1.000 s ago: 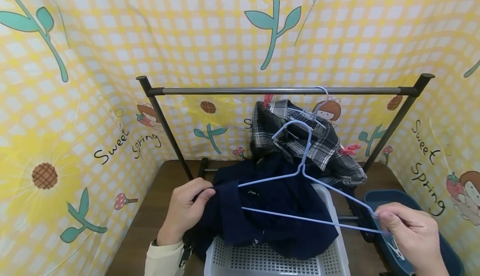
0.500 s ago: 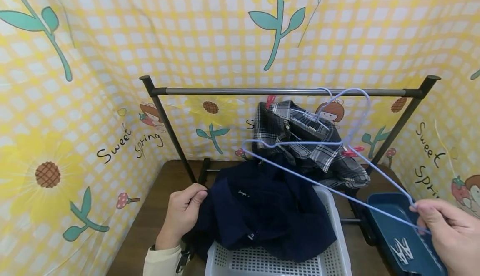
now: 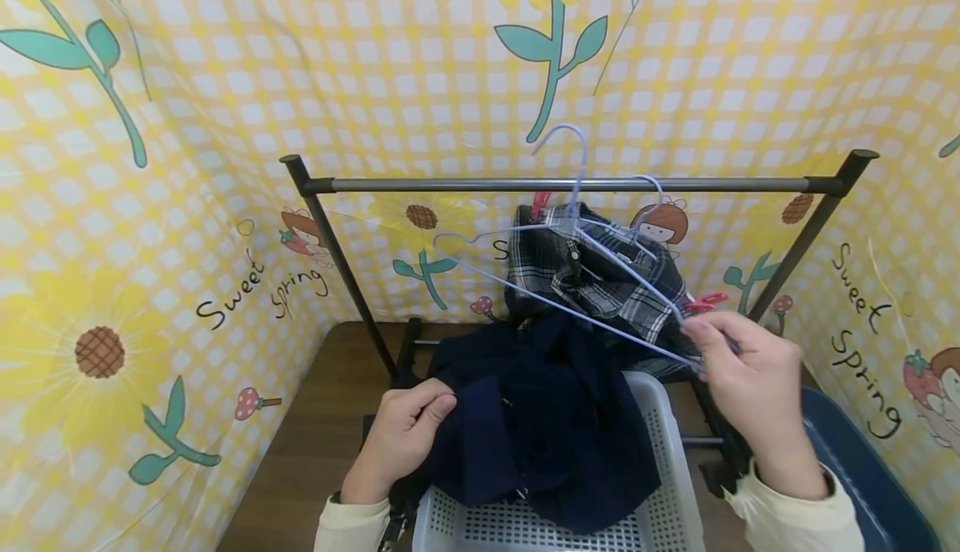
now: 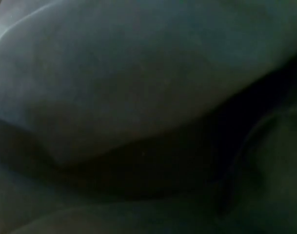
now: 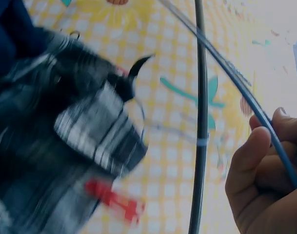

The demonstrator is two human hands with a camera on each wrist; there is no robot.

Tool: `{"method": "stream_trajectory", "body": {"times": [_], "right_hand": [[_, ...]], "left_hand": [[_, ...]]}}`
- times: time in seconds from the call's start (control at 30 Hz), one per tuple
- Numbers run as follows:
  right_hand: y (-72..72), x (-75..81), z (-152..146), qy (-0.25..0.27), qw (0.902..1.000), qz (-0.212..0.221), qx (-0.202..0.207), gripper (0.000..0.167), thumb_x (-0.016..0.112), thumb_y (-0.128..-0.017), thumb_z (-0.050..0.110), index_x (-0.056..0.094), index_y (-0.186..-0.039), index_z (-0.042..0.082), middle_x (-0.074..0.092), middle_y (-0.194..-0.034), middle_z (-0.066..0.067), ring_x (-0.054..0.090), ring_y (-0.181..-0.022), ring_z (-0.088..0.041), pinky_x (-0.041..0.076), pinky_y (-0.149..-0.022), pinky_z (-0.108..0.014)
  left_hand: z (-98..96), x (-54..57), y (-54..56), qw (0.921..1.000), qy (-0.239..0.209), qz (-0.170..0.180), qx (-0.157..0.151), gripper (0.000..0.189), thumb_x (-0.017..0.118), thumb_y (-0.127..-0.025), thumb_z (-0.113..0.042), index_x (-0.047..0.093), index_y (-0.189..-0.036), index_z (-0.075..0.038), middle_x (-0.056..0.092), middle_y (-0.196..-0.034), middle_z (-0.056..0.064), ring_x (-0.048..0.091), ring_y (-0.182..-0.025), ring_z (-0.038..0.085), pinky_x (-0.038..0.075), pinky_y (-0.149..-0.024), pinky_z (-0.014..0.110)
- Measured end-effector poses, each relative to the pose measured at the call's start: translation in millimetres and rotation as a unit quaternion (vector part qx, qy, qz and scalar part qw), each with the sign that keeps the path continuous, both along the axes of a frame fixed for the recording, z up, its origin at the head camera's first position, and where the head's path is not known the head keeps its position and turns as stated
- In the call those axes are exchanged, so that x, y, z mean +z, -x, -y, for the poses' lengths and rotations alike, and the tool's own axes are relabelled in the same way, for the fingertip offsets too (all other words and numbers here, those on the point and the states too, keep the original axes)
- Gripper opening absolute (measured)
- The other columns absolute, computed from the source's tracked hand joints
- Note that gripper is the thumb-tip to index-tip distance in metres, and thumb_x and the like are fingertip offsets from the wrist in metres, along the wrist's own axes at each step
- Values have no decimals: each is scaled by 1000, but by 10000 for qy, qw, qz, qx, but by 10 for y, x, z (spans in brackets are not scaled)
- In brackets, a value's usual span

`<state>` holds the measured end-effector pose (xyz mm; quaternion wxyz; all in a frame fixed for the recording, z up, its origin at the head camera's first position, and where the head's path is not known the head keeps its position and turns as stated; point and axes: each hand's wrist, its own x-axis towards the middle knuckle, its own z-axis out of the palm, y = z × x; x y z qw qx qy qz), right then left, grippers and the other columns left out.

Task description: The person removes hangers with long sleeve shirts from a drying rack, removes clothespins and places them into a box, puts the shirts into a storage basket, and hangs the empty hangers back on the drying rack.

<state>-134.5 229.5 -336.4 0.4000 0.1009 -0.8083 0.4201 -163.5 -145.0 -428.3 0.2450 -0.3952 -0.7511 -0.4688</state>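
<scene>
My right hand (image 3: 753, 377) grips one lower corner of a light blue wire clothes hanger (image 3: 573, 315), fingers curled round it. The hanger is held up with its hook above the rack bar, overlapping the plaid shirt in the head view. With my left hand (image 3: 408, 431) I pinch the edge of a dark navy garment (image 3: 555, 444), which drapes over a white basket. Navy cloth (image 4: 138, 73) fills the left wrist view, dark and blurred. In the right wrist view the right hand (image 5: 270, 170) has the hanger wire (image 5: 236, 80) between thumb and fingers.
A dark metal clothes rack (image 3: 450, 185) spans the back. On it hangs a grey plaid shirt (image 3: 637, 285) with red clothespins (image 3: 705, 303). The perforated white basket (image 3: 678, 485) stands in front, and a blue tray (image 3: 862, 460) lies at right.
The hanger came out from over the navy garment, swung right, then moved up and left toward the rack bar. My left hand keeps the garment and has shifted slightly right.
</scene>
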Motion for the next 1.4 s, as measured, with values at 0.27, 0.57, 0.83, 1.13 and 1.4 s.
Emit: {"method": "stream_trajectory", "body": {"times": [0.27,0.57,0.83,1.13,1.4], "right_hand": [[353,46,480,-559,9984,-51,28,11,73,-94,9,74,-85,4,50,-57,3,43,-50,-12,34,-50,-22],[442,-156,777,-794,9966,-72,230,10,75,-92,9,72,-82,7,53,-61,3,48,-54,-16,45,-56,-38],[375,-348,838,-818,9951,323,456,8,76,-92,11,73,-85,8,63,-73,2,55,-64,-14,49,-62,-39],[296,-597,600,3,9586,2319,1656,53,73,-96,25,50,-143,14,65,-107,-10,64,-91,-20,53,-72,-37],[282,-1147,333,-1178,8542,4074,3010,70,76,-92,31,44,-145,1,57,-128,-26,60,-112,-38,52,-87,-52]], "left_hand": [[-128,-3,-28,9997,128,143,-120,26,65,-92,9,64,-88,-16,45,-64,-6,40,-55,-2,39,-51,14],[-196,-11,-14,9992,200,149,-313,25,64,-93,9,62,-88,-15,45,-65,-6,41,-56,-2,38,-51,13],[-202,-10,-20,9989,219,205,-352,24,64,-93,8,62,-88,-15,46,-65,-6,41,-57,-2,39,-52,13],[-219,-31,-2,9988,340,252,-266,23,62,-95,6,60,-87,-16,44,-65,-7,39,-57,-2,38,-52,13],[-230,-47,-2,9974,524,497,-6,20,62,-97,3,61,-88,-15,44,-67,-11,40,-57,-1,40,-52,16]]}}
